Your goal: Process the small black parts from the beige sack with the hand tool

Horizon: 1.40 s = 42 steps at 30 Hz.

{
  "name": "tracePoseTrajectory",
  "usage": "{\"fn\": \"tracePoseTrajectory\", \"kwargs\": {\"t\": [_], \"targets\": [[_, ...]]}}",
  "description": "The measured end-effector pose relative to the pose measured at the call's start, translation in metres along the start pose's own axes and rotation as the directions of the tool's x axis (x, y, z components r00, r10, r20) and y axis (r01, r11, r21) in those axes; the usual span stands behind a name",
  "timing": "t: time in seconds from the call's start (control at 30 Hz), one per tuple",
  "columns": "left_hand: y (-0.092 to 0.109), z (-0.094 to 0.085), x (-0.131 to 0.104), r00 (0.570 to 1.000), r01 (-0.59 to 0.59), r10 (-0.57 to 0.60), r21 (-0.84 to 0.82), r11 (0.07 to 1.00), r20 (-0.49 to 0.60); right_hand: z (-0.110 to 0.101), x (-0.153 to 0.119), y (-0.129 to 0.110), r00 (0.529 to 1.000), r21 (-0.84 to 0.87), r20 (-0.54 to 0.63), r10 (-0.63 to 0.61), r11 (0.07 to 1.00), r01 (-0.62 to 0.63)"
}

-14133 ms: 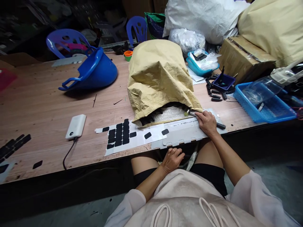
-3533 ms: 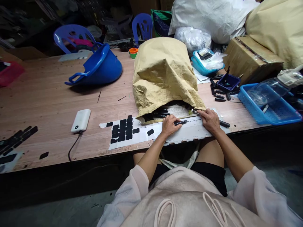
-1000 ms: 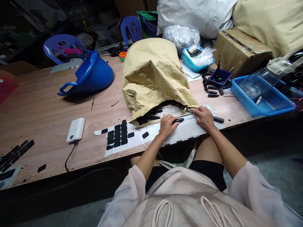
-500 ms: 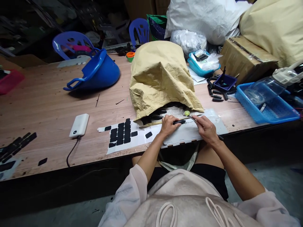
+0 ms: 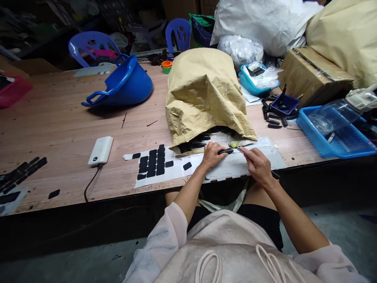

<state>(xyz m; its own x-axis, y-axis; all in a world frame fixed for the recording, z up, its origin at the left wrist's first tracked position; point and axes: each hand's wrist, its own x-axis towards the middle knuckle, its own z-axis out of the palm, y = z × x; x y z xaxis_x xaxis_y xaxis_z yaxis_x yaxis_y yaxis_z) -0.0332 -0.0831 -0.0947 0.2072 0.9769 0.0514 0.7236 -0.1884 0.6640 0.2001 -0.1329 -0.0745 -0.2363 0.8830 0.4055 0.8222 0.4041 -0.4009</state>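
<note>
My left hand (image 5: 212, 156) is closed around a slim black plastic piece (image 5: 225, 151), pressing it down on a white board (image 5: 247, 163) near the table edge. In my right hand (image 5: 259, 167) is a thin metal tool (image 5: 241, 149) with a dark handle end showing behind the palm. Its tip is close to a small round yellow-green thing (image 5: 234, 144), though I cannot tell whether they touch. Just beyond both hands lies the open mouth of a tan sack (image 5: 206, 90), with black pieces (image 5: 200, 141) inside.
Left of my hands, a white sheet (image 5: 173, 173) carries several black stickers (image 5: 152, 162). Further left are a white power bank (image 5: 100, 150) with a cable and a tipped blue tub (image 5: 129, 84). A blue basket (image 5: 338, 149) and a purple tray (image 5: 284, 104) stand right.
The whole view has shifted slightly. Both hands keep their holds in nearly the same place, and the metal tool's tip sits a touch closer to me.
</note>
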Motion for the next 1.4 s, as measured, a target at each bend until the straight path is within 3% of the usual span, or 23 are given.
{"fn": "tracePoseTrajectory", "kwargs": {"t": [0.13, 0.23, 0.33, 0.53, 0.7, 0.83, 0.97, 1.03, 1.1, 1.13, 1.23, 1.3, 1.4], "targets": [[0.0, 0.0, 0.001, 1.0, 0.005, -0.005, 0.0, 1.0, 0.0, 0.0, -0.003, 0.007, 0.999, -0.013, 0.042, -0.003, 1.0, 0.004], [0.0, 0.0, 0.001, 1.0, 0.006, -0.006, 0.003, 1.0, -0.007, 0.002, 0.005, 0.018, 1.0, -0.042, 0.009, 0.009, 0.999, -0.008], [0.002, -0.001, -0.001, 1.0, 0.0, 0.0, 0.012, 1.0, -0.013, 0.003, 0.023, 0.038, 0.999, -0.112, -0.038, -0.005, 0.994, 0.001], [0.002, 0.0, 0.0, 1.0, -0.011, 0.012, 0.031, 0.999, -0.016, 0.009, 0.041, 0.085, 0.995, -0.185, 0.021, -0.093, 0.978, 0.095], [0.002, -0.002, -0.003, 0.997, -0.061, 0.062, 0.041, 0.997, -0.038, 0.015, 0.038, 0.093, 0.996, -0.181, 0.023, -0.081, 0.98, 0.084], [0.011, 0.003, -0.05, 0.95, -0.302, 0.306, 0.062, 0.951, -0.062, 0.015, 0.038, 0.088, 0.997, -0.185, 0.022, -0.071, 0.98, 0.074], [0.009, 0.034, -0.124, 0.856, -0.508, 0.511, -0.059, 0.86, 0.078, 0.016, 0.038, 0.087, 0.997, -0.201, 0.012, -0.071, 0.977, 0.072], [0.0, 0.056, -0.147, 0.883, -0.424, 0.439, -0.116, 0.898, 0.169, 0.016, 0.038, 0.087, 0.998, -0.205, 0.016, -0.066, 0.976, 0.068], [-0.011, 0.076, -0.154, 0.93, -0.21, 0.233, -0.112, 0.971, 0.284, 0.016, 0.038, 0.087, 0.998, -0.209, 0.021, -0.062, 0.976, 0.065], [-0.016, 0.084, -0.153, 0.933, -0.076, 0.101, -0.084, 0.994, 0.347, 0.016, 0.038, 0.087, 0.998, -0.212, 0.022, -0.061, 0.975, 0.064], [-0.023, 0.092, -0.139, 0.846, 0.225, -0.221, 0.051, 0.973, 0.485, 0.016, 0.039, 0.086, 0.998, -0.222, 0.019, -0.057, 0.973, 0.06], [-0.02, 0.084, -0.131, 0.811, 0.239, -0.251, 0.092, 0.967, 0.529, 0.015, 0.039, 0.085, 0.998, -0.229, 0.017, -0.055, 0.972, 0.057], [-0.008, 0.053, -0.123, 0.772, 0.03, 0.003, -0.041, 0.999, 0.636, 0.016, 0.039, 0.085, 0.998, -0.229, 0.019, -0.053, 0.972, 0.056]]}}
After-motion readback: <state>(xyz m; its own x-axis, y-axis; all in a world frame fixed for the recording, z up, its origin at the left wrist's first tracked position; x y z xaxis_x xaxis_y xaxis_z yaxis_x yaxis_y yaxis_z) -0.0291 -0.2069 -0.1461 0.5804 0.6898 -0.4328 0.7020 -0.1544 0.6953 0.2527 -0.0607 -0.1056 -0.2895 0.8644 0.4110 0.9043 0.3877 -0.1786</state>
